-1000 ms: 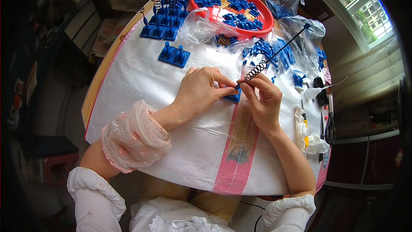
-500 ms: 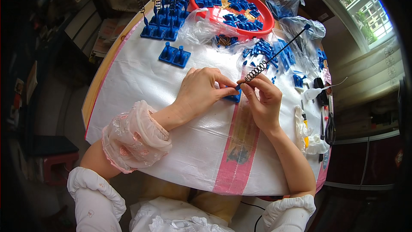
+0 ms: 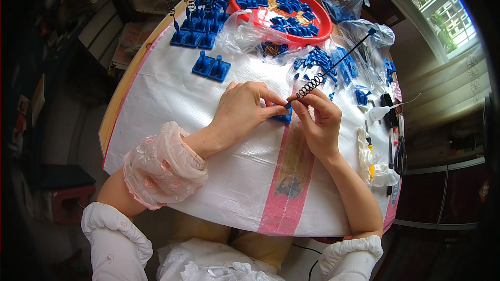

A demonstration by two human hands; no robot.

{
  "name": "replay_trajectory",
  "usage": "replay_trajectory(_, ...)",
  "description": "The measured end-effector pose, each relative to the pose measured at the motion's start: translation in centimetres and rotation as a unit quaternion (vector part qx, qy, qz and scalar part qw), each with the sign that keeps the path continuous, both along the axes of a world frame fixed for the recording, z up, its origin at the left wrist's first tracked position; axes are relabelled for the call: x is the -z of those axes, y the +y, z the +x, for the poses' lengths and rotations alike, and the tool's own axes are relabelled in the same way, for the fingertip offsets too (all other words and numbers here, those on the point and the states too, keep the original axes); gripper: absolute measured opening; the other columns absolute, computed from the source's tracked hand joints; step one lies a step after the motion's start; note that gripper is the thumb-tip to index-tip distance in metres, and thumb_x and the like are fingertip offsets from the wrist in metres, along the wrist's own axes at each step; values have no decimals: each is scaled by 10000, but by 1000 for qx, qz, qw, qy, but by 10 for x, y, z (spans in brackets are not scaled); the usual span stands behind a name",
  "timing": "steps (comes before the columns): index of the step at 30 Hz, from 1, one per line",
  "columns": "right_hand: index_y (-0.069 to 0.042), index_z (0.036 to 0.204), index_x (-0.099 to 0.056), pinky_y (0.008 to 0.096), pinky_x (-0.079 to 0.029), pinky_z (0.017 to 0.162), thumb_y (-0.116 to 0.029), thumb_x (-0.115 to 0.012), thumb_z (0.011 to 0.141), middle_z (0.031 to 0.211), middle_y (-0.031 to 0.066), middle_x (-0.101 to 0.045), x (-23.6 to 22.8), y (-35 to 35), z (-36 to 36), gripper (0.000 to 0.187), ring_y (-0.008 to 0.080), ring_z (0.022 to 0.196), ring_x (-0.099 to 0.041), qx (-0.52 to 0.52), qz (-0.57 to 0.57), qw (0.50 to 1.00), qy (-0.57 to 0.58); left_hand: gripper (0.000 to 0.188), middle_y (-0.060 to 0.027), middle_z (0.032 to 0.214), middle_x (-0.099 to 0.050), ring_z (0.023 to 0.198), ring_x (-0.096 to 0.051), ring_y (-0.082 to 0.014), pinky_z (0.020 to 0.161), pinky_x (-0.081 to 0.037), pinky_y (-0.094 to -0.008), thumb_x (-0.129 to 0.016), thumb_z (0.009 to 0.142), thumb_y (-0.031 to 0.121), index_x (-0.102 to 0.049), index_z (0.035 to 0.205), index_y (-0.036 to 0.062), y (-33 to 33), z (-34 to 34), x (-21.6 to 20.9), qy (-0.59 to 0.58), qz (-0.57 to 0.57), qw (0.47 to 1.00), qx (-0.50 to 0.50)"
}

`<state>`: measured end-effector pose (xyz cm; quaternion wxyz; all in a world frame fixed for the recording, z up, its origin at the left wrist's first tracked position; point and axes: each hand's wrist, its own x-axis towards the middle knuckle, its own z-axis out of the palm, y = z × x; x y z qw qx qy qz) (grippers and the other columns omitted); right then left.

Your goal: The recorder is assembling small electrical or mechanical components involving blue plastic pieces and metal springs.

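White sheeting (image 3: 234,177) covered the table (image 3: 111,119) across mid-frame, a red tray (image 3: 327,16) sitting at upper centre. My left grip (image 3: 242,108) and right grip (image 3: 322,125) both pinched the blue lower end (image 3: 288,105) of a black coiled rod (image 3: 311,86), just right of centre, over a partly hidden blue base (image 3: 284,119).

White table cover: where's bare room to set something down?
Bare white cover shows between the table's left edge, the two-post blue block and the left hand. Another patch lies between the pink cuff and right forearm. Crowded: the back, with red tray and loose blue parts, and the right side, with tools.
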<state>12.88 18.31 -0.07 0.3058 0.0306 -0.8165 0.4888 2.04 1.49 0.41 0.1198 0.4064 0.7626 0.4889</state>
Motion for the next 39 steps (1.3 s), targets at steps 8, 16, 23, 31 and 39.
replay_trajectory(8,62,945,-731,275,-464,668,42,-720,871,781,73,-615,2,1,-1,78,140,715,-583,-4,-6,1000,-1,226,-52,853,-778,685,-683,-188,855,-438,-354,-821,837,358,-841,910,146,0,-2,6,-14,3,1000,2)
replay_trajectory(16,59,944,-736,276,-465,669,40,-717,874,781,72,-615,0,0,0,74,140,713,-584,-1,-4,1000,-6,222,-62,838,-777,686,-696,-200,830,-453,-351,-824,832,354,-841,904,144,0,-2,4,-9,2,1000,-3)
replay_trajectory(23,56,949,-741,274,-463,667,46,-712,871,785,72,-618,-1,-2,0,84,138,711,-584,-4,-10,1000,-3,219,-69,832,-775,692,-707,-208,821,-469,-355,-824,829,348,-840,904,143,0,-2,4,-10,6,1000,0)
replay_trajectory(31,64,947,-732,273,-464,667,53,-711,868,786,74,-617,-1,-1,0,82,138,712,-585,-3,-7,1000,-4,172,-68,839,-752,684,-656,-132,625,-475,-285,-834,843,188,-827,979,82,-1,-1,0,-12,2,1000,6)
replay_trajectory(39,64,943,-727,274,-467,669,47,-720,869,789,75,-622,-1,-1,-1,76,141,715,-590,-2,-2,1000,-2,168,-62,824,-750,661,-641,-128,609,-460,-288,-835,840,197,-830,974,95,-1,0,-2,-8,-3,1000,4)
